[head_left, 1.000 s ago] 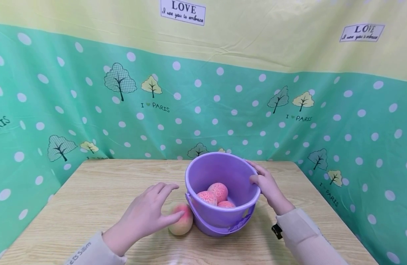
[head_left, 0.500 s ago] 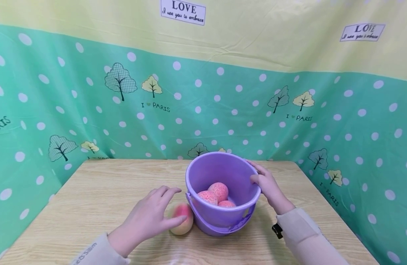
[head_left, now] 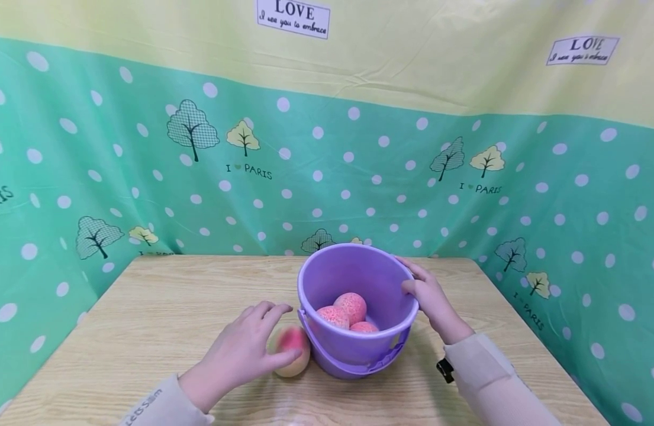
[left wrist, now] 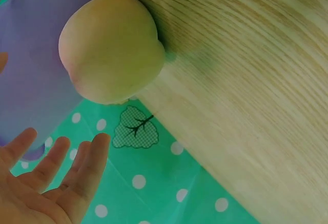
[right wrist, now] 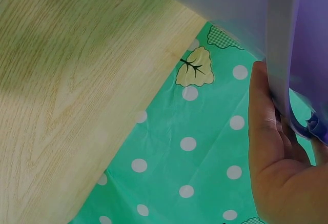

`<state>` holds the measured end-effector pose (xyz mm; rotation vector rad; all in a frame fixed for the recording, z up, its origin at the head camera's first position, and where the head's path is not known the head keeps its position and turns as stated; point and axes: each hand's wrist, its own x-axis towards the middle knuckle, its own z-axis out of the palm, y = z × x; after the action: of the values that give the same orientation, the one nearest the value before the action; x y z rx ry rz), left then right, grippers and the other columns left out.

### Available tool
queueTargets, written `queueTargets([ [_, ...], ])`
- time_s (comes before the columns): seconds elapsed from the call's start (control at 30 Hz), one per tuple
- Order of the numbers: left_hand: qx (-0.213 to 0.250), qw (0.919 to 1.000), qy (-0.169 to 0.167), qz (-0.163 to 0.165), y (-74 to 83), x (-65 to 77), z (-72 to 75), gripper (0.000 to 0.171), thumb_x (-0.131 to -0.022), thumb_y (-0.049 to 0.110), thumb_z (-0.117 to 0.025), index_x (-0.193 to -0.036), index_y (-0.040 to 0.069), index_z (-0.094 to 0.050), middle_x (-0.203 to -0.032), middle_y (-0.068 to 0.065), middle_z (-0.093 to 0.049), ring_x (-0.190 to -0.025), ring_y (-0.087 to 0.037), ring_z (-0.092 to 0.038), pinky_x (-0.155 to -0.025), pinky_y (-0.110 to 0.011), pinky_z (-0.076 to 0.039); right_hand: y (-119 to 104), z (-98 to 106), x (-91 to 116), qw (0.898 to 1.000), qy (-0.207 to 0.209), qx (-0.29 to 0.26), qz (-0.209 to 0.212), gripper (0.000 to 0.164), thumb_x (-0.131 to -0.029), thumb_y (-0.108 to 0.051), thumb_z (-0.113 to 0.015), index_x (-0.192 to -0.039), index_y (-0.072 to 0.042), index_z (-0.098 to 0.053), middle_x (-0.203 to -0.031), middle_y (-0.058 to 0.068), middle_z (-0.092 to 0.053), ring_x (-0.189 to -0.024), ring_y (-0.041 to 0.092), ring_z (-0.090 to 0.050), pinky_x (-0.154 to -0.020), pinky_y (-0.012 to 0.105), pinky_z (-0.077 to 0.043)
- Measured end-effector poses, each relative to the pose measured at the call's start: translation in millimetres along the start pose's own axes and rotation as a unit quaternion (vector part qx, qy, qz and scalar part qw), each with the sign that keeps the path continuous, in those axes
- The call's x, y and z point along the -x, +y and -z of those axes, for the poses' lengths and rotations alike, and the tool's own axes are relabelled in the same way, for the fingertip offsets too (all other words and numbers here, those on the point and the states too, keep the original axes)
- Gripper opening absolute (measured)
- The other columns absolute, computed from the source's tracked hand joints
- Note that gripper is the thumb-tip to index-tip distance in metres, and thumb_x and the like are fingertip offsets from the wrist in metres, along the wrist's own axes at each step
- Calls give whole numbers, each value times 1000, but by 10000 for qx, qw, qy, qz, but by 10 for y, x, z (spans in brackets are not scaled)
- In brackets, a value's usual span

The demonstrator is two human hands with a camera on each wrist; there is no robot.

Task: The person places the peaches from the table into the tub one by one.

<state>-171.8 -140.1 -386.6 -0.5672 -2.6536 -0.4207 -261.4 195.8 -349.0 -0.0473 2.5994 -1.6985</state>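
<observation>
A purple bucket (head_left: 353, 355) stands on the wooden table, its mouth tipped toward me. My right hand (head_left: 432, 302) grips its rim on the right side, thumb inside and fingers outside; the right wrist view shows that hand (right wrist: 287, 167) at the rim too. Three pink speckled round things (head_left: 351, 307) lie inside the bucket. Against the bucket's left side sits a peach (head_left: 295, 368), pale yellow with a red blush. My left hand (head_left: 244, 343) hovers beside the peach, fingers spread and loosely bent. In the left wrist view a gap separates those fingers (left wrist: 84, 183) from the peach (left wrist: 110, 49).
The light wooden table (head_left: 172, 307) extends around the bucket on both sides. A green and yellow cloth (head_left: 327, 154) with dots and trees hangs behind and at both sides. The bucket's handle (head_left: 358, 370) hangs down at its front.
My left hand has shifted slightly to the right, by the peach. The right hand, the bucket and its contents stay where they were.
</observation>
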Motion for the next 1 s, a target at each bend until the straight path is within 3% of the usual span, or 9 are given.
queueTargets([
  [0.37, 43, 10000, 19, 25, -27, 4, -66, 67, -74, 56, -77, -128, 19, -60, -110, 1, -63, -96, -16, -62, -72, -34, -55, -9, -1, 25, 9999, -65, -118, -21, 80, -75, 0, -48, -152, -18, -40, -148, 28, -45, -107, 32, -65, -72, 34, -57],
  [0.67, 59, 9997, -195, 150, -30, 3, -117, 66, -75, 57, -76, -128, 21, -59, -111, 1, -62, -95, -17, -61, -70, -34, -55, -24, -6, 35, 10000, 11, -82, -7, 79, -75, 0, -49, -152, -16, -40, -147, 28, -45, -111, 34, -63, -76, 34, -56],
  [1.0, 79, 9997, -205, 134, -13, -4, -140, 66, -76, 58, -75, -128, 21, -59, -110, 2, -62, -94, -15, -61, -72, -34, -55, -25, -5, 40, 10000, -6, -71, -4, 79, -75, 0, -49, -152, -16, -40, -149, 27, -44, -116, 36, -60, -78, 34, -56],
])
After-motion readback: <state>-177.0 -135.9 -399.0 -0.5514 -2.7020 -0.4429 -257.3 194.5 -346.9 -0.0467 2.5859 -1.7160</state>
